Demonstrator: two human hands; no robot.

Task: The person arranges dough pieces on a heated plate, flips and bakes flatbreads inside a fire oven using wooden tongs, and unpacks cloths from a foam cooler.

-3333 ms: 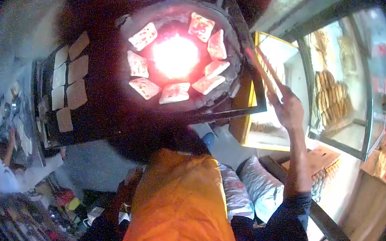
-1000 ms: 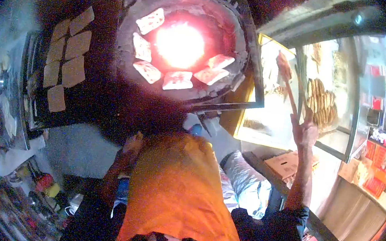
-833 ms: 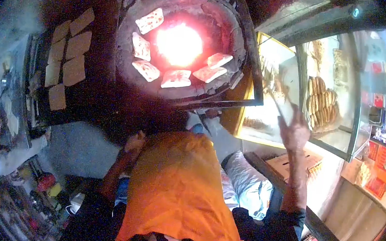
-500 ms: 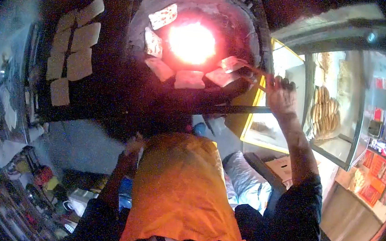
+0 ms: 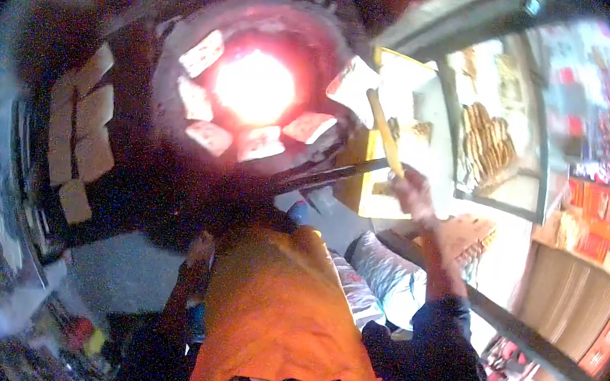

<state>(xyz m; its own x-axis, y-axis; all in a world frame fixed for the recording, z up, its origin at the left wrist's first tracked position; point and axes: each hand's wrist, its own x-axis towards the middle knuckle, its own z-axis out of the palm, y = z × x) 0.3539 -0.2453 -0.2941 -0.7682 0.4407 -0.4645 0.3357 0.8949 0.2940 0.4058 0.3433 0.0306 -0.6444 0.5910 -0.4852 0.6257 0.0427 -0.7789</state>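
Observation:
My right hand point(image 5: 414, 192) is closed around the end of long, pale tongs point(image 5: 385, 136), blurred by motion. At their tip a square flatbread point(image 5: 353, 81) is held up, tilted, at the right rim of the round oven point(image 5: 165, 62). Inside, around the bright glow, lie several more flatbreads, among them one at the front point(image 5: 260, 144) and one at front right point(image 5: 310, 127). My left hand point(image 5: 201, 246) hangs low beside the orange apron point(image 5: 281, 301); its fingers are dark and unclear.
Several pale flat pieces point(image 5: 91, 151) lie on the dark surface left of the oven. A dark bar point(image 5: 333, 175) runs along the oven's front right. On the right stands a lit, yellow-edged case point(image 5: 365, 175), with stacked browned breads point(image 5: 487, 143) beyond it.
My right hand has drawn back from the oven with the tongs, lifting a flatbread from its right side to the rim. The view has turned to the right.

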